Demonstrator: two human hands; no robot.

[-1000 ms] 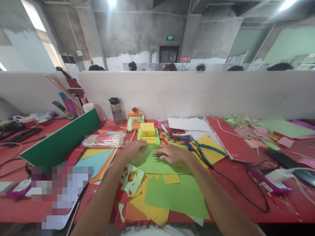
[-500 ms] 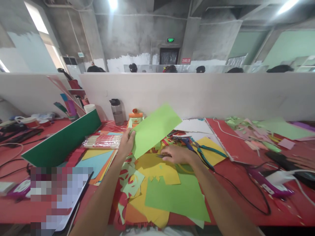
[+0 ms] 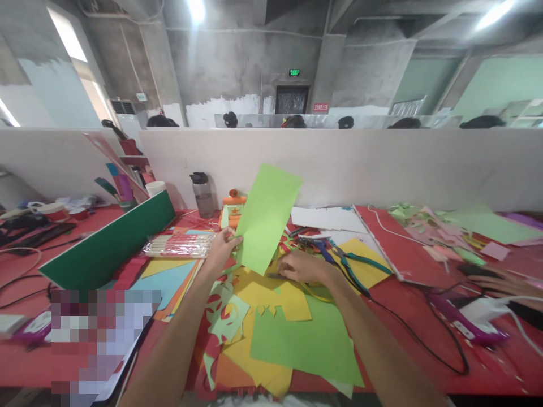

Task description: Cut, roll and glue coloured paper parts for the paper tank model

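Left hand [image 3: 224,247]: one, pinched on the left edge of the green sheet [image 3: 269,220].
Green sheet: one, held up, tilted, between the hands.
Right hand [image 3: 299,267]: one, curled low; its grip cannot be told.
Pliers [image 3: 365,263]: one teal-handled pair, laid right of the right hand.
Bottle [image 3: 202,196]: one, stood beyond the left hand.

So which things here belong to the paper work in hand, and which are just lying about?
Seemingly in use: green sheet, pinched in left hand; yellow paper near right hand.

Seemingly just lying about: bottle, pliers, wrapped sticks, power strip.
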